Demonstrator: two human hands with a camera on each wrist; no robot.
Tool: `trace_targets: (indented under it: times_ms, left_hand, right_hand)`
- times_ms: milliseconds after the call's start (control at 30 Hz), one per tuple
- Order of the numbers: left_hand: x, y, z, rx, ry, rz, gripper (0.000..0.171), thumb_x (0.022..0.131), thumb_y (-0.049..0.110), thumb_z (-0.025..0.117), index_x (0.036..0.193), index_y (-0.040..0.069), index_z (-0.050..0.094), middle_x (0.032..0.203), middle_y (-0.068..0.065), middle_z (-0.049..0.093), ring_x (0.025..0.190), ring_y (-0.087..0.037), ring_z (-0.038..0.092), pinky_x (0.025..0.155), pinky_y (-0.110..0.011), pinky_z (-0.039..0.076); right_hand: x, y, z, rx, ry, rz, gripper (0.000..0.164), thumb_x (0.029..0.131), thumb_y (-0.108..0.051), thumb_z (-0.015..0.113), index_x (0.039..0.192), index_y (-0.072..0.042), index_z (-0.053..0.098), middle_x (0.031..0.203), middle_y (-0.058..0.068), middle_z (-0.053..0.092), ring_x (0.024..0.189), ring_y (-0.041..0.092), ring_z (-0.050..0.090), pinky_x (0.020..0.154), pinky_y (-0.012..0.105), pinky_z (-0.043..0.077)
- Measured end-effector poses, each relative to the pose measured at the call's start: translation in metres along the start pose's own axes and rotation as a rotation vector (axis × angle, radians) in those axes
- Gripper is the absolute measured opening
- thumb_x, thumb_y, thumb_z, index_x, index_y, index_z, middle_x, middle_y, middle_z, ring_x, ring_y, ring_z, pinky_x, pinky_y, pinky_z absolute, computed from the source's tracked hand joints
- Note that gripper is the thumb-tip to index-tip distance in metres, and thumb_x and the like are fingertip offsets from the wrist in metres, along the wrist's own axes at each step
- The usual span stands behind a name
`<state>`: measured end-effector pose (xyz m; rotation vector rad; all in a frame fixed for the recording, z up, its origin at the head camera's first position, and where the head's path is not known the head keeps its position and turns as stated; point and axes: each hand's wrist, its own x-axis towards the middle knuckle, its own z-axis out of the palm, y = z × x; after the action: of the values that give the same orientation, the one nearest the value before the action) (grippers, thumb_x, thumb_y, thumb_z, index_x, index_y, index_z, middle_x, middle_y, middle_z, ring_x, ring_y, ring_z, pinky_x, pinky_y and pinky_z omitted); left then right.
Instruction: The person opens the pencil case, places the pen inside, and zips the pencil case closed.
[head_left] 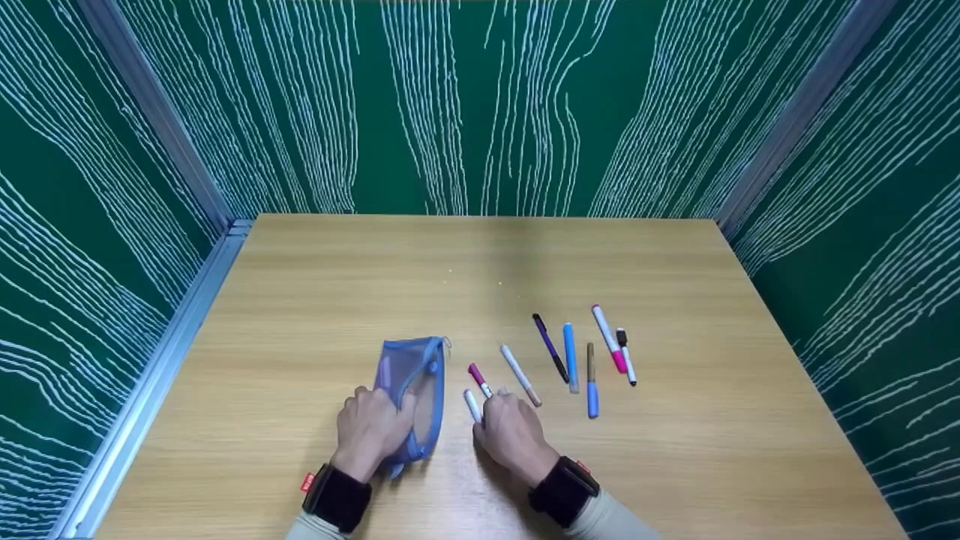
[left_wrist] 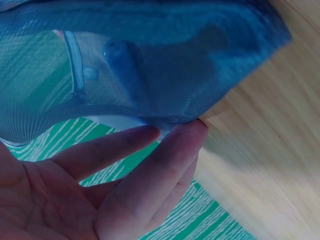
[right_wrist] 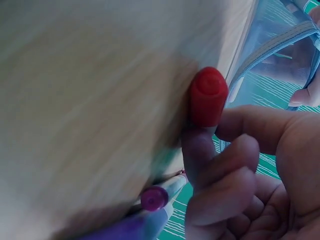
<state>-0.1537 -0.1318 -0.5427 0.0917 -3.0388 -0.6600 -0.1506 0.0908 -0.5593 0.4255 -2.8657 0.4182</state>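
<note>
A blue mesh zip pencil pouch lies at the middle front of the table, its mouth gaping. My left hand holds it by its left side. Through the mesh in the left wrist view shows one pen-shaped item inside. To the right of the pouch, my right hand pinches a white marker between thumb and fingers. Its red end faces the right wrist camera. Just beyond those fingers lies a marker with a magenta cap.
A white marker with a tan end lies right of the magenta-capped one. Farther right are a dark purple pen, blue marker, brown-and-blue marker, pink-capped marker and black-capped marker. Green patterned panels enclose the table.
</note>
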Motion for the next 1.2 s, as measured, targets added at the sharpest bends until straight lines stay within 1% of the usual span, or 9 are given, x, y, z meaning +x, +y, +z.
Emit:
trace_targets:
  times_ms: [167, 333, 467, 600, 733, 833, 967, 1067, 1200]
  left_hand:
    - [0.000, -0.001, 0.000, -0.008, 0.007, 0.007, 0.054, 0.099, 0.046, 0.050, 0.059, 0.010, 0.052, 0.077, -0.016, 0.057, 0.067, -0.030, 0.055, 0.058, -0.047, 0.045]
    - [0.000, -0.001, 0.000, -0.010, 0.000, -0.001, 0.054, 0.100, 0.047, 0.049, 0.059, 0.011, 0.051, 0.078, -0.016, 0.057, 0.067, -0.030, 0.055, 0.059, -0.046, 0.045]
    - [0.000, -0.001, 0.000, -0.008, -0.006, -0.005, 0.055, 0.100, 0.048, 0.048, 0.057, 0.013, 0.050, 0.077, -0.016, 0.057, 0.067, -0.030, 0.054, 0.059, -0.045, 0.045]
    - [0.000, -0.001, -0.001, -0.014, -0.010, -0.006, 0.055, 0.100, 0.048, 0.047, 0.057, 0.013, 0.050, 0.078, -0.015, 0.057, 0.067, -0.029, 0.054, 0.059, -0.045, 0.045]
    - [0.000, 0.000, -0.001, -0.016, -0.013, -0.005, 0.055, 0.100, 0.048, 0.047, 0.058, 0.012, 0.051, 0.078, -0.016, 0.057, 0.068, -0.030, 0.054, 0.060, -0.045, 0.045]
    - [0.000, 0.000, 0.000, -0.011, -0.001, -0.005, 0.054, 0.099, 0.047, 0.048, 0.062, 0.008, 0.056, 0.080, -0.018, 0.058, 0.070, -0.032, 0.057, 0.061, -0.048, 0.047]
    - [0.000, 0.000, 0.000, -0.004, 0.021, -0.003, 0.053, 0.097, 0.047, 0.051, 0.068, 0.003, 0.062, 0.081, -0.019, 0.060, 0.071, -0.035, 0.060, 0.061, -0.051, 0.048]
    - [0.000, -0.001, 0.000, -0.003, 0.026, -0.001, 0.053, 0.097, 0.046, 0.051, 0.069, 0.003, 0.062, 0.080, -0.019, 0.060, 0.070, -0.035, 0.060, 0.060, -0.051, 0.048]
    - [0.001, -0.001, 0.000, 0.002, 0.018, 0.000, 0.053, 0.098, 0.046, 0.051, 0.068, 0.004, 0.061, 0.079, -0.018, 0.059, 0.069, -0.034, 0.059, 0.060, -0.050, 0.047]
  right_hand:
    - [0.000, 0.000, -0.001, 0.011, -0.011, 0.005, 0.034, 0.077, -0.017, 0.081, 0.060, -0.012, 0.052, 0.067, 0.008, 0.056, 0.054, 0.025, 0.059, 0.050, 0.039, 0.050]
    - [0.001, -0.002, -0.003, 0.040, 0.002, 0.008, 0.035, 0.078, -0.017, 0.080, 0.059, -0.013, 0.050, 0.065, 0.007, 0.054, 0.052, 0.024, 0.056, 0.049, 0.039, 0.048]
    - [0.002, -0.004, -0.007, 0.082, -0.003, 0.011, 0.036, 0.079, -0.019, 0.081, 0.058, -0.015, 0.052, 0.064, 0.005, 0.053, 0.053, 0.022, 0.054, 0.049, 0.038, 0.047]
    - [0.005, -0.006, -0.012, 0.155, -0.043, 0.031, 0.037, 0.080, -0.020, 0.082, 0.056, -0.017, 0.054, 0.062, 0.001, 0.052, 0.053, 0.016, 0.049, 0.049, 0.033, 0.043]
    - [0.007, -0.007, -0.015, 0.262, -0.077, 0.062, 0.029, 0.082, -0.018, 0.080, 0.059, -0.017, 0.061, 0.061, -0.004, 0.055, 0.053, 0.011, 0.048, 0.049, 0.028, 0.041]
    - [0.008, -0.008, -0.016, 0.325, -0.060, 0.056, 0.023, 0.082, -0.016, 0.079, 0.062, -0.015, 0.067, 0.061, -0.004, 0.061, 0.054, 0.008, 0.052, 0.049, 0.025, 0.043]
    - [0.010, -0.008, -0.016, 0.389, -0.044, 0.047, 0.017, 0.083, -0.012, 0.079, 0.068, -0.012, 0.072, 0.061, -0.005, 0.065, 0.053, 0.005, 0.055, 0.049, 0.023, 0.045]
    - [0.012, -0.009, -0.016, 0.443, -0.065, 0.071, 0.012, 0.085, -0.011, 0.078, 0.074, -0.009, 0.074, 0.061, -0.006, 0.065, 0.052, 0.003, 0.056, 0.050, 0.022, 0.047]
    - [0.015, -0.011, -0.017, 0.485, -0.088, 0.108, 0.009, 0.086, -0.011, 0.078, 0.079, -0.007, 0.076, 0.064, -0.004, 0.068, 0.054, 0.004, 0.059, 0.052, 0.022, 0.049]
